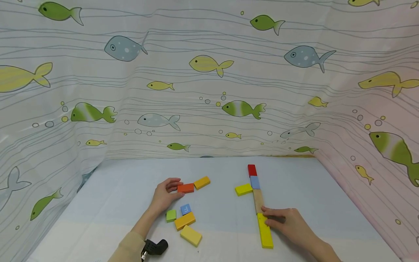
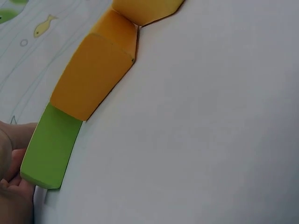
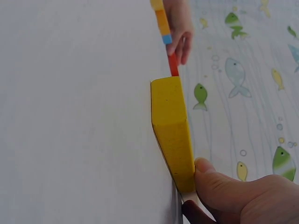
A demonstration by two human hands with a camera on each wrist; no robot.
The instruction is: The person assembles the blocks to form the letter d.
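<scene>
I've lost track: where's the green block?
In the head view, the green block is left of centre, just left of the lettered block.

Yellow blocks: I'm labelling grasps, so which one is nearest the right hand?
The long yellow block, end to end with the wooden block; the shorter yellow block and pale yellow block lie farther left.

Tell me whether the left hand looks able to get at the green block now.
Probably yes: the green block lies close by, with nothing between it and the left hand, though that hand would likely have to leave the orange-red block first.
</scene>
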